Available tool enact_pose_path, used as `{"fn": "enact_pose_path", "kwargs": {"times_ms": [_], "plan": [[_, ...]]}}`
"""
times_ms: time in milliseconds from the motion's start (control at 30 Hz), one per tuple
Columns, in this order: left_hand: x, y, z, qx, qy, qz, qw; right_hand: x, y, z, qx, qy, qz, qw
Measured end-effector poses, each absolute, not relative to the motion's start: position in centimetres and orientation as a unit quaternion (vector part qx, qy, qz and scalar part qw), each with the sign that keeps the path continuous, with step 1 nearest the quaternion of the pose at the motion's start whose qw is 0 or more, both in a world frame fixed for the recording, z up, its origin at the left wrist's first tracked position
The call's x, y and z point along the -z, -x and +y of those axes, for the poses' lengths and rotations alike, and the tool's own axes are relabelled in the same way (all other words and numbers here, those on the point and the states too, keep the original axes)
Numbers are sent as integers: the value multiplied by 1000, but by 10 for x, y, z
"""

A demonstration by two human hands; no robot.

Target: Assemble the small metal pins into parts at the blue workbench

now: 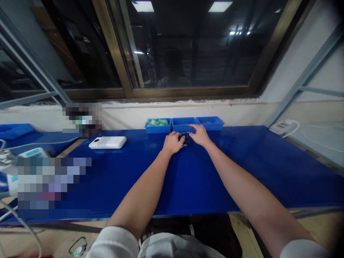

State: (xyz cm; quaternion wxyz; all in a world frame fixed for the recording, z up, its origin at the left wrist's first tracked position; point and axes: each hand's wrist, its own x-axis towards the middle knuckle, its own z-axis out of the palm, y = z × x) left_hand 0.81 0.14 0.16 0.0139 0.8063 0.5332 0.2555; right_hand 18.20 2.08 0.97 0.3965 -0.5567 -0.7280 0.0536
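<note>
L hand [173, 142] curled, can't tell if gripping, R hand [201, 135] w/ fingers spread, small pins [184, 145] btwn them at 12 o'clock on bench [120, 179], best handled w/ light fingertips.

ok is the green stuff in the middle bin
No, the green stuff lies in the left bin, beside the middle bin.
</note>
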Motion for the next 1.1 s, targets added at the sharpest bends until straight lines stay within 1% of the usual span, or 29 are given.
{"fn": "enact_pose_path", "kwargs": {"times_ms": [200,367,700,933,1100], "plan": [[-1,-10,-2,-224,-841,491,32,6,-182,12,-64,584,-742,323],[0,-11,-2,-202,-853,480,37,9,-177,10,-61,613,-731,294],[0,-11,-2,-180,-861,474,37,11,-171,11,-83,625,-721,288],[2,-10,0,-187,-862,469,39,5,-179,7,-117,573,-755,296],[2,-10,-1,-179,-859,479,40,7,-181,9,-102,571,-763,285]]}}
